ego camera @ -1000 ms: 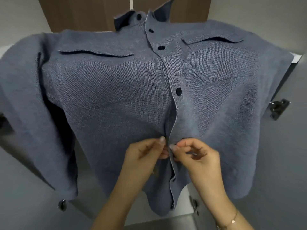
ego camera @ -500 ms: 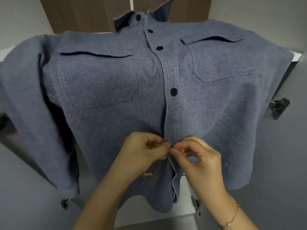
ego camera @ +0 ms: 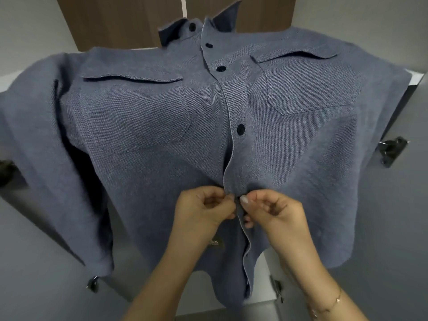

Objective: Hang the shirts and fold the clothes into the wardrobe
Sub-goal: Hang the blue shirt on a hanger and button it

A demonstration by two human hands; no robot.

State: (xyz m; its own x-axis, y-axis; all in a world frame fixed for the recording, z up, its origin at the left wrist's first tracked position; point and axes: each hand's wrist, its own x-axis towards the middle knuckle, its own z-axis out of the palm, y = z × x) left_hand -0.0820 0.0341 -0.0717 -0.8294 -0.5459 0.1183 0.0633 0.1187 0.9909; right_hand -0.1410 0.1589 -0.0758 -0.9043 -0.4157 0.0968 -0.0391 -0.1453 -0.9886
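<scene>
Nearest, a bracelet on the right wrist at 5 o'clock. Left hand and right hand meet dead centre, both pinching the front placket of the blue-grey shirt, fingertips touching. Above them, a fastened dark button at 12 o'clock. The shirt hangs spread wide, collar against brown wardrobe doors beyond.
</scene>
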